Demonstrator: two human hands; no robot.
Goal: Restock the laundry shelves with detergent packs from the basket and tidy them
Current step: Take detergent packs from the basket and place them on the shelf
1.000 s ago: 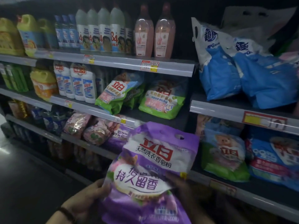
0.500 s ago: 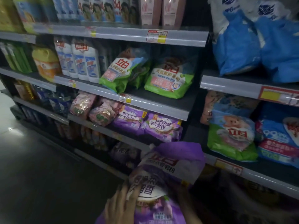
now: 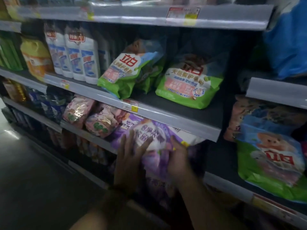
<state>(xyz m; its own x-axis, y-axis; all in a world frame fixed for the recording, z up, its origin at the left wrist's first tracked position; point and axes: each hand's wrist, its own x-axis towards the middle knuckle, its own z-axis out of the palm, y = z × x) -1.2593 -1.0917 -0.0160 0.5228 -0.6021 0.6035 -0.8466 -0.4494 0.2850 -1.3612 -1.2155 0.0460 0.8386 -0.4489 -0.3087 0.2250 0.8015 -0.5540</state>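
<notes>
A purple detergent pack [image 3: 154, 146] lies between both hands at the front of the third shelf [image 3: 86, 136], its top under the shelf above. My left hand [image 3: 131, 161] lies flat on the pack's left side, fingers straight and spread. My right hand [image 3: 177, 161] grips the pack's right side, fingers curled round its edge. Another purple pack [image 3: 127, 123] lies just behind it on the same shelf. The basket is out of view.
Pink packs [image 3: 78, 110] lie left of the purple ones. Green packs [image 3: 189, 83] and white bottles [image 3: 73, 55] stand on the shelf above [image 3: 166, 113]. A green and blue pack [image 3: 272, 156] sits in the right bay. Dark floor [image 3: 33, 180] lies at the lower left.
The purple pack went from being held up before the shelves to being pushed onto the third shelf. Both hands moved forward with it, and the view dropped and closed in.
</notes>
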